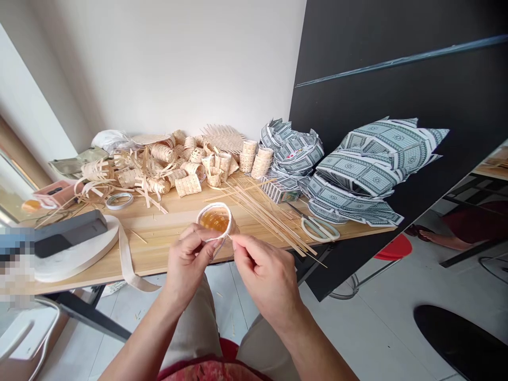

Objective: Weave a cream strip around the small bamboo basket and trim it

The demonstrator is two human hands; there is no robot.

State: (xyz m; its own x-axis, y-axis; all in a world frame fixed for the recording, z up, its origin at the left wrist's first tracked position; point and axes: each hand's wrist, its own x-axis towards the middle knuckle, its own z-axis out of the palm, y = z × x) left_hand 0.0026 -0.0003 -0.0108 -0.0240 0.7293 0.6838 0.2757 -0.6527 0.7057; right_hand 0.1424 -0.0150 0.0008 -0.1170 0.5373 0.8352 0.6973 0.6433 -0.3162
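A small woven basket with a white-wrapped rim and a light brown inside is tilted toward me, just over the table's front edge. Its near rim is pinched between the thumb and fingers of my left hand. My right hand is closed at the rim's right side, thumb and forefinger pressed on what looks like the end of a thin pale strip. A greyish strand hangs below the rim between both hands. The fingers hide part of the basket's side.
Woven baskets are piled at the back left. Long bamboo strips and scissors lie to the right, by folded-paper pieces. A roll of white tape band, a phone-like dark object and a tape ring are left.
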